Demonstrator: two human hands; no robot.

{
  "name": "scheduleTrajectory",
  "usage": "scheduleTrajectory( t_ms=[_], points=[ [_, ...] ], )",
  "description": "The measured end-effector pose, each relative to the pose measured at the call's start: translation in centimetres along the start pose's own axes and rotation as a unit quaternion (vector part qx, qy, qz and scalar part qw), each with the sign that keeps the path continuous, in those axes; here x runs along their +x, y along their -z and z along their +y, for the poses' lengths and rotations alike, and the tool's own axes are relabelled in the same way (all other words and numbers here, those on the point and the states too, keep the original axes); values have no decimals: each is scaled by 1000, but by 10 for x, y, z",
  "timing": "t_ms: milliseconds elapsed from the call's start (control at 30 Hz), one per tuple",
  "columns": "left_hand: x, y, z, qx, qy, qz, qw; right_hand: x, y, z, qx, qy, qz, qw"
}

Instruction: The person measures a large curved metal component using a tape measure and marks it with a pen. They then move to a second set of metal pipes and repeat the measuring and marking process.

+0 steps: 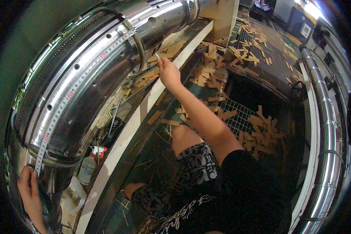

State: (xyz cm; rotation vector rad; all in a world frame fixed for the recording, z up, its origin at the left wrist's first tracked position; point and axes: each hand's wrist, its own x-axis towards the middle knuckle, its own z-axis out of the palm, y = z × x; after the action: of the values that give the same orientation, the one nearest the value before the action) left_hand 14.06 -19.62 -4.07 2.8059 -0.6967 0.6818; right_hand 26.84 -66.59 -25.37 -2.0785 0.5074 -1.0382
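One tape runs down that shiny cylinder, upper left; left hand grips its end, lower left, and right hand, upper middle, is pinching some thin silver stick.

Left hand on tape measure; right hand gripping pen, perhaps.

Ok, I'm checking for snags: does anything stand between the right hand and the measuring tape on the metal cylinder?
Yes: the dark band around the metal cylinder curves down its side between the right hand and the middle stretch of the measuring tape. Nothing visible separates the left hand from the tape's near end.
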Motion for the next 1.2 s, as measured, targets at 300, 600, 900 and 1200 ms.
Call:
scheduleTrajectory(
  t_ms=[300, 600, 900, 1200],
  points=[
    [1, 1, 19, 37, -33, 22, 999, 5, -6, 18, -46, 44, 88, 994],
    [6, 6, 42, 10, 40, -26, 999, 5, -14, 11, 33, 34, 66, 997],
    [7, 3, 43, 29, -5, -29, 999, 7, -11, 30, 44, 63, 51, 996],
    [3, 0, 26, 26, 9, -13, 1000, -17, -2, 16, -158, 29, 13, 987]
  ],
)
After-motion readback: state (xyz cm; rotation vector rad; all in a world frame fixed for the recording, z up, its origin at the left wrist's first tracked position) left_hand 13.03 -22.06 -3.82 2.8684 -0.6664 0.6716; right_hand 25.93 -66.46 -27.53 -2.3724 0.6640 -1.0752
